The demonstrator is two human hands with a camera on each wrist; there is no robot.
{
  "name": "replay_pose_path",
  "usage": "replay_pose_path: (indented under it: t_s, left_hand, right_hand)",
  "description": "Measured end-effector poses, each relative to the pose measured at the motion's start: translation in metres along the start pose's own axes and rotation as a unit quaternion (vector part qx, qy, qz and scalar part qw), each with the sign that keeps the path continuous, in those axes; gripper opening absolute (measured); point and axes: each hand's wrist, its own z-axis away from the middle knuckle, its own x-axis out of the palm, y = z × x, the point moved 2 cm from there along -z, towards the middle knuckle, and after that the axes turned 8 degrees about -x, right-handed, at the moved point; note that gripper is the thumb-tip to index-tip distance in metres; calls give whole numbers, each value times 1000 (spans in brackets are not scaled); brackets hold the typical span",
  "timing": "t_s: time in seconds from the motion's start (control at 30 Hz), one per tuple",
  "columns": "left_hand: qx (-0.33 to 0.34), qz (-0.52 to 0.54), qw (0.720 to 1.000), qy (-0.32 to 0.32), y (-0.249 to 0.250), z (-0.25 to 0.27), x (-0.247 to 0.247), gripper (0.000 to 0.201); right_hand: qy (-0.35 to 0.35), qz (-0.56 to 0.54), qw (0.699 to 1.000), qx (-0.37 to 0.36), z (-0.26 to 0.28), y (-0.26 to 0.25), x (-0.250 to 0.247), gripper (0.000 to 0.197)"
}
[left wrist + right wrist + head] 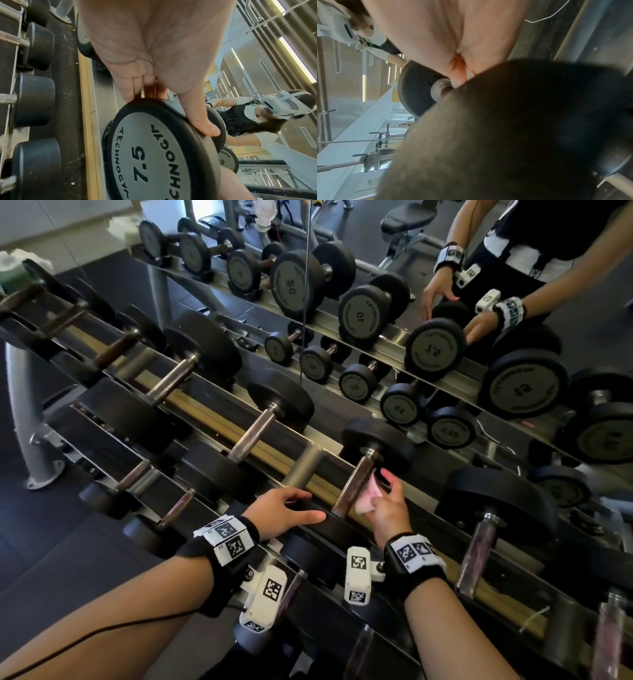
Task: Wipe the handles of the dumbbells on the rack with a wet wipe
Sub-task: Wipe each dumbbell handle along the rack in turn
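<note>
A black dumbbell marked 7.5 (150,155) lies across the top tier of the rack (239,440). Its rusty brown handle (352,484) runs between the two heads. My left hand (301,505) holds the near head, fingers over its far side and thumb (205,125) along the rim. My right hand (382,487) pinches a pale pink wet wipe (368,496) and presses it to the right side of the handle, close to the far head (380,443). In the right wrist view my right hand (460,79) reaches past the blurred near head toward the handle's collar (440,89); the wipe is hidden there.
More dumbbells lie on the top tier to the left (267,419) and right (479,535). Smaller ones sit on the lower tier (147,529). A mirror (428,302) behind the rack reflects the weights and the person. The rack's grey leg (20,412) stands on dark flooring at left.
</note>
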Motion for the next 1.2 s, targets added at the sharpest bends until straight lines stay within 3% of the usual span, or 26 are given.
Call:
replay_pose_path:
  t_s: [0.1, 0.17, 0.27, 0.4, 0.53, 0.6, 0.77, 0.87, 1.1, 1.2]
  left_hand:
    - [-1, 2, 1000, 5, 0, 1, 1, 84]
    - [-4, 7, 1000, 7, 0, 1, 1, 76]
    - [-5, 9, 1000, 10, -1, 2, 1, 75]
    - [-5, 9, 1000, 9, 1, 2, 2, 77]
    - [-5, 10, 1000, 8, 0, 1, 2, 83]
    - [-7, 10, 1000, 6, -1, 1, 2, 87]
    - [-9, 14, 1000, 15, -1, 1, 3, 77]
    - [-7, 14, 1000, 22, -3, 1, 4, 72]
    - [-5, 17, 999, 28, -5, -2, 6, 70]
    - [-7, 14, 1000, 27, -6, -3, 6, 69]
  right_hand:
    - [-28, -16, 999, 12, -1, -1, 10, 75]
    - [-38, 28, 999, 0, 6, -2, 10, 74]
    - [-70, 128, 989, -22, 23, -1, 3, 68]
    - [-89, 177, 980, -29, 37, 3, -12, 51]
    - [-1, 178, 981, -74, 32, -6, -26, 36]
    - [35, 165, 984, -61, 26, -5, -25, 33]
    - [-53, 144, 987, 37, 21, 5, 5, 66]
    - [-79, 146, 985, 46, 25, 5, 7, 79]
    - [-107, 163, 981, -22, 45, 3, -15, 73]
    - [-50, 161, 985, -37, 39, -7, -25, 59]
